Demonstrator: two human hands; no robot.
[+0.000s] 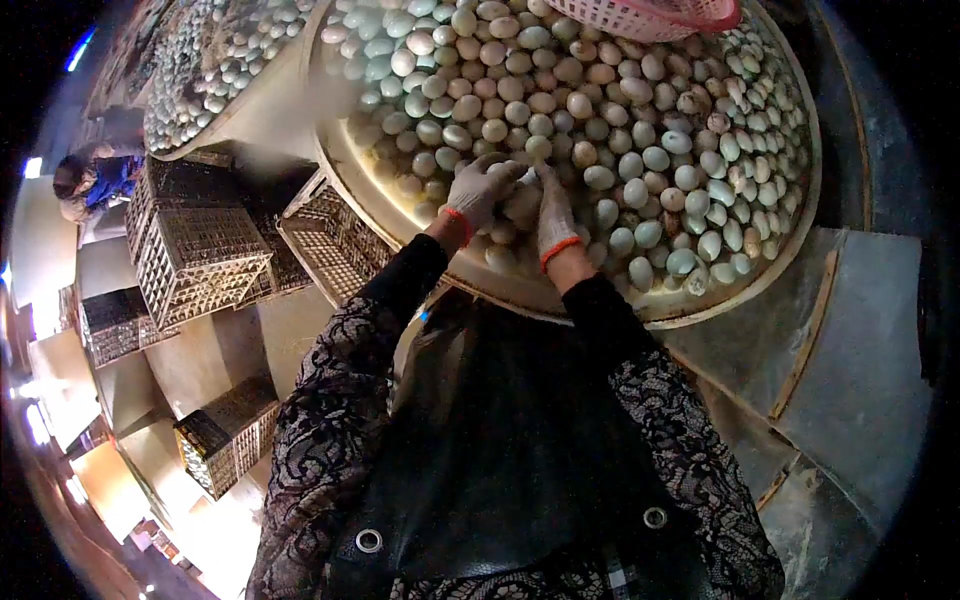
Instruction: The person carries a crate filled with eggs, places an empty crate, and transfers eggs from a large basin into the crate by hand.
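Observation:
Pale green, white and brownish eggs [598, 178] fill a wide round tub [807, 190] in front of me. Over its near side, my left hand [484, 190], in a white knit glove with an orange cuff, curls its fingers round an egg. Close beside it, my right hand [553, 212], gloved the same way, has its fingers bent against eggs between the two hands. The gloves partly cover these eggs, so how many each hand grips is hidden.
A pink plastic basket [650, 18] rests at the tub's far side. Another egg-filled tub [225, 115] stands at upper left. Plastic crates [205, 245] are stacked left, with an open crate [335, 235] against my tub. A person in blue [105, 180] is at far left.

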